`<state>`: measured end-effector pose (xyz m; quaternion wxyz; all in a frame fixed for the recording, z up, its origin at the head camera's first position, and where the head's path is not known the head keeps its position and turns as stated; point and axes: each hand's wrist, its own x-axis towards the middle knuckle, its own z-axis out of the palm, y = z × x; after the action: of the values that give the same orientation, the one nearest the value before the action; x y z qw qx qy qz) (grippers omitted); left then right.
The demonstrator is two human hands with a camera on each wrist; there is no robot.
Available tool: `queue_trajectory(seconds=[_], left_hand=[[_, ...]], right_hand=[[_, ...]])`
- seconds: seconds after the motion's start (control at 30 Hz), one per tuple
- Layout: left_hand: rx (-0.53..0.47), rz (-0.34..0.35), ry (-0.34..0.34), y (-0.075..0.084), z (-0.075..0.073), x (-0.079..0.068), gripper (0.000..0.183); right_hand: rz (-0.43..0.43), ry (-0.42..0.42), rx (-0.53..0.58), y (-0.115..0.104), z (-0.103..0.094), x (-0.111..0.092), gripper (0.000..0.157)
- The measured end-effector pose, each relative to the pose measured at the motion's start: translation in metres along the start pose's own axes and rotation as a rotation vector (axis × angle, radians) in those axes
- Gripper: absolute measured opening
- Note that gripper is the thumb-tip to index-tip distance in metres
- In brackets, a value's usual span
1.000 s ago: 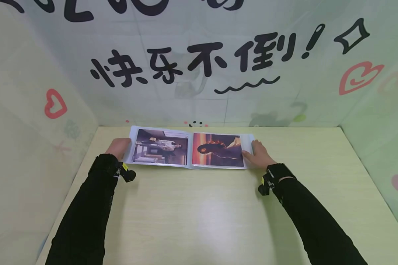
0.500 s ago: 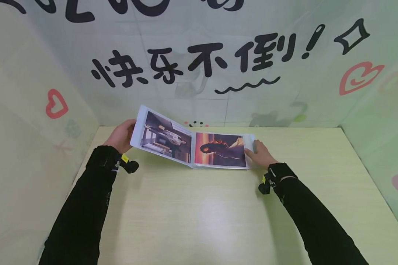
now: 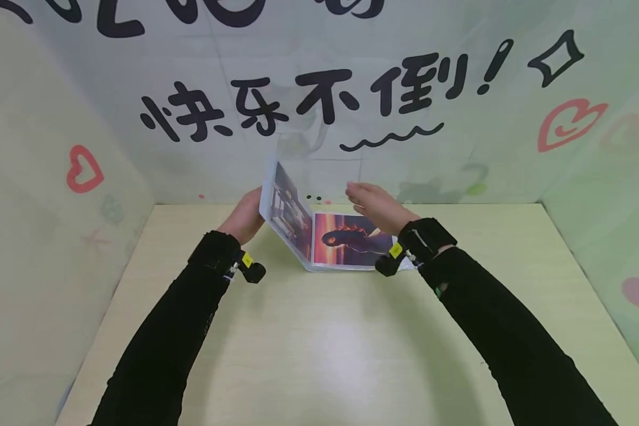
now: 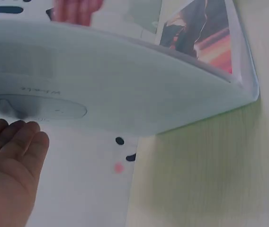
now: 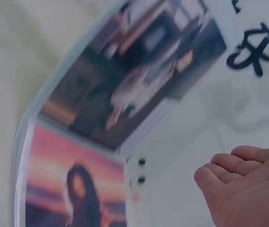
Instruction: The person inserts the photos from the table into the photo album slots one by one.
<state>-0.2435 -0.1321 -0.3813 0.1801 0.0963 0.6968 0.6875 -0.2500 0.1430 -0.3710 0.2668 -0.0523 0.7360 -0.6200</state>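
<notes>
A photo album (image 3: 293,216) stands partly folded at the back of the table, its left cover raised steeply and its right half lying flat. My left hand (image 3: 245,218) is behind the raised cover, and in the left wrist view its straight fingers (image 4: 28,137) reach up to the cover's whitish outer face. Above the flat half hovers my right hand (image 3: 377,206), fingers extended and holding nothing. A sunset photo (image 5: 77,184) fills the flat page, partly covered by the right hand and wrist in the head view. An indoor photo (image 5: 139,75) shows on the raised page.
The pale wooden table (image 3: 319,343) runs back to a printed cloth backdrop (image 3: 255,53) with black lettering. Cloth side walls (image 3: 32,266) rise at left and right. Each wrist wears a black strap with a small camera (image 3: 252,271).
The album's left cover has swung up from flat to steep, the left hand moving up and right with it. The right hand has let go of the right edge and moved left over the page.
</notes>
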Motion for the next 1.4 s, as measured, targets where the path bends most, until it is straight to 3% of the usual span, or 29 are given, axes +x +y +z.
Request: queue_trajectory(seconds=[0.1,0.23,0.33,0.43,0.57,0.73,0.87,0.97,1.2,1.4], left_hand=[[0.034,0.034,0.011,-0.001,0.014,0.008,0.052],[0.077,0.041,0.015,0.000,0.032,0.017,0.051],[0.129,0.040,0.011,-0.001,0.045,0.022,0.053],[0.197,0.061,-0.018,-0.006,0.057,0.025,0.054],[0.294,0.111,-0.075,-0.016,0.072,0.029,0.055],[0.493,0.143,-0.085,-0.035,0.081,0.029,0.055],[0.652,0.102,-0.096,-0.054,0.083,0.028,0.052],[0.730,0.071,-0.106,-0.067,0.083,0.027,0.051],[0.778,0.015,-0.107,-0.087,0.079,0.020,0.051],[0.882,-0.004,-0.101,-0.097,0.079,0.021,0.055]], right_hand=[[-0.022,-0.073,0.143,-0.037,0.021,0.002,0.069],[0.030,-0.052,0.222,-0.069,0.038,0.001,0.073],[0.066,0.016,0.229,-0.078,0.040,0.001,0.067],[0.061,0.068,0.234,-0.076,0.035,0.001,0.047],[0.026,0.092,0.290,-0.063,0.018,-0.002,0.025],[0.014,0.116,0.333,-0.046,-0.004,-0.009,0.027],[0.057,0.187,0.275,-0.029,-0.022,-0.011,0.032],[0.106,0.253,0.160,-0.010,-0.038,-0.012,0.041],[0.205,0.390,0.011,0.044,-0.066,-0.014,0.048],[0.252,0.541,-0.112,0.081,-0.068,-0.012,0.051]])
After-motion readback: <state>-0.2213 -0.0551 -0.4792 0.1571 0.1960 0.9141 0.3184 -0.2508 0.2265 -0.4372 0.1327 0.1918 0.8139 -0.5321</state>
